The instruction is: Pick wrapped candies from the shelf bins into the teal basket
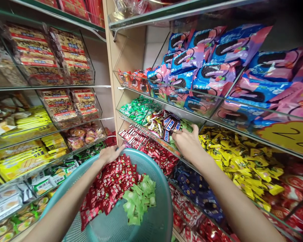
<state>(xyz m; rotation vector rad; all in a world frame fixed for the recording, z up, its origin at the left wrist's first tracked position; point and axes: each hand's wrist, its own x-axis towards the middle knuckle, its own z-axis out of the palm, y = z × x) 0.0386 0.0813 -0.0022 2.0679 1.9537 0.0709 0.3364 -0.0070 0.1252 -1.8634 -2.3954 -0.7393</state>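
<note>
Green sweets point(141, 200) lie beside red packets point(109, 188) in the basket point(163, 188); fingers of the left hand point(108, 154) close over its rim, presumably to steady it. The right hand point(188, 144) curls its fingers beside chocolate bars point(169, 123); whether they hold anything, I cannot tell.

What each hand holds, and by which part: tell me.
The left hand holds the basket by its far rim. The right hand is at the green sweets on the shelf; whether it holds any cannot be told.

Packets point(113, 185) in basket point(106, 225) before shelves point(171, 16)
</note>
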